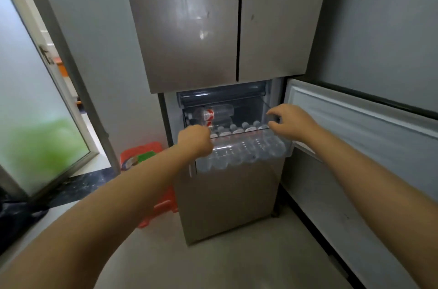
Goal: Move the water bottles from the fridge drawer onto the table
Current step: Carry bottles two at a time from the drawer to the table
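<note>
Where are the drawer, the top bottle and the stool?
drawer (pixel 239 159): head view, clear front wall.
top bottle (pixel 219 111): head view, its body right of the red label.
stool (pixel 142 149): head view, orange seat.

Two hands: left hand (pixel 195 140), right hand (pixel 292 123). One fridge drawer (pixel 239 156). Upright water bottles (pixel 244 131) in row, roughly five, blurred. Lying bottle (pixel 213 112), one.

Dim indoor light, glare on fridge door (pixel 189 28), wide-angle edge warp, soft blur

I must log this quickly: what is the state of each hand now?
Left hand: grips the front edge of the fridge drawer.
Right hand: fingers curled at the drawer's right corner; grip cannot be told.
</note>
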